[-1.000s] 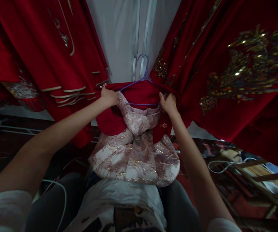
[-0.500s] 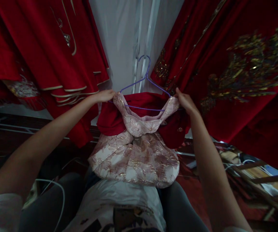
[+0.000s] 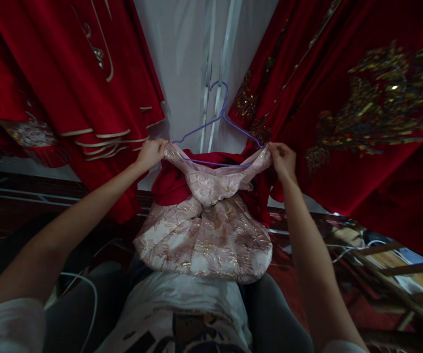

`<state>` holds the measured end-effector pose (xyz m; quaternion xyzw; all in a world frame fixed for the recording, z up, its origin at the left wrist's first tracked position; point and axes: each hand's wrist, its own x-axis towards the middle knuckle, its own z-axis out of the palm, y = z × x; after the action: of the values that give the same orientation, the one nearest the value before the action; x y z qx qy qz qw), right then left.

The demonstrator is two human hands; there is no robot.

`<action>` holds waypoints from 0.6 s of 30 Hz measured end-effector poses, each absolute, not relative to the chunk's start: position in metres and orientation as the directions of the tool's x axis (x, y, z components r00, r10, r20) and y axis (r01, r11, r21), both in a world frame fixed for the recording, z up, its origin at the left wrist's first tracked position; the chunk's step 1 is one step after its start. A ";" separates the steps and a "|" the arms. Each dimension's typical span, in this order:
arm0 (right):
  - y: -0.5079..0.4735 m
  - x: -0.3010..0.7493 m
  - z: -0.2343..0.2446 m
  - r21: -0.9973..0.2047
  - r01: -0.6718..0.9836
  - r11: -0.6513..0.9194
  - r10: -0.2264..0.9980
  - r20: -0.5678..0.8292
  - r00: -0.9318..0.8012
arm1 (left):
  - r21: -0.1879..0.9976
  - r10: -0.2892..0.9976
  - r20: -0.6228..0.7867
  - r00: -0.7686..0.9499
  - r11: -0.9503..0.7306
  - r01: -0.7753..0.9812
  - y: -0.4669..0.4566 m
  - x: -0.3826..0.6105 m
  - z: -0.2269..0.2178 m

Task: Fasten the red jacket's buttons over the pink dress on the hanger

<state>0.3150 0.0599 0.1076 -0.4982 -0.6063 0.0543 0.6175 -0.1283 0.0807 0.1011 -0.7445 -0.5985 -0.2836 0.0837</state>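
A pink and gold brocade dress with a red velvet outer layer hangs from a blue wire hanger in front of me. My left hand pinches the dress's left shoulder at the hanger's left end. My right hand grips the right shoulder at the hanger's right end. The dress's skirt spreads over my lap. The hanger's hook stands free against the white wall.
Red embroidered garments hang at the left and at the right, the right one with gold sequin work. A white wall with a vertical rail lies between them. White cables and wooden slats lie on the floor.
My hands moved outward along the hanger to its ends. The pink shoulders now sit spread over the hanger, and the red layer has slipped down behind them.
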 end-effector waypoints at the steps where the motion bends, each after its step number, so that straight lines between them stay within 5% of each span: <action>1: 0.061 0.317 0.102 -0.697 0.530 0.484 0.657 0.689 0.306 | 0.162 0.860 0.495 0.122 -0.229 0.960 0.078 -0.134 0.095; 5: 0.057 0.325 0.068 -0.812 0.400 0.426 0.649 0.582 0.490 | -0.011 0.940 0.293 0.173 -0.178 0.984 0.066 -0.148 0.069; 9: 0.039 0.330 0.039 -0.942 0.230 0.245 0.817 0.328 0.474 | 0.004 0.899 0.340 0.275 -0.294 0.956 0.046 -0.128 0.062; 13: 0.012 0.322 0.039 -0.963 0.220 0.156 0.956 0.203 0.213 | -0.062 0.600 0.457 0.656 -0.714 0.697 0.034 -0.072 0.083; 16: -0.005 0.308 0.051 -0.953 0.252 0.168 0.980 0.190 0.066 | -0.156 0.396 0.512 0.762 -0.830 0.536 0.039 -0.030 0.099; 18: -0.011 0.299 0.059 -0.937 0.275 0.215 0.973 0.231 0.026 | -0.192 0.374 0.526 0.763 -0.822 0.536 0.049 -0.009 0.099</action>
<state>0.2992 -0.0114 0.0592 -0.5180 -0.6022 0.3524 0.4949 -0.0087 0.0487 0.0986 -0.9239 -0.2463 -0.2401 0.1678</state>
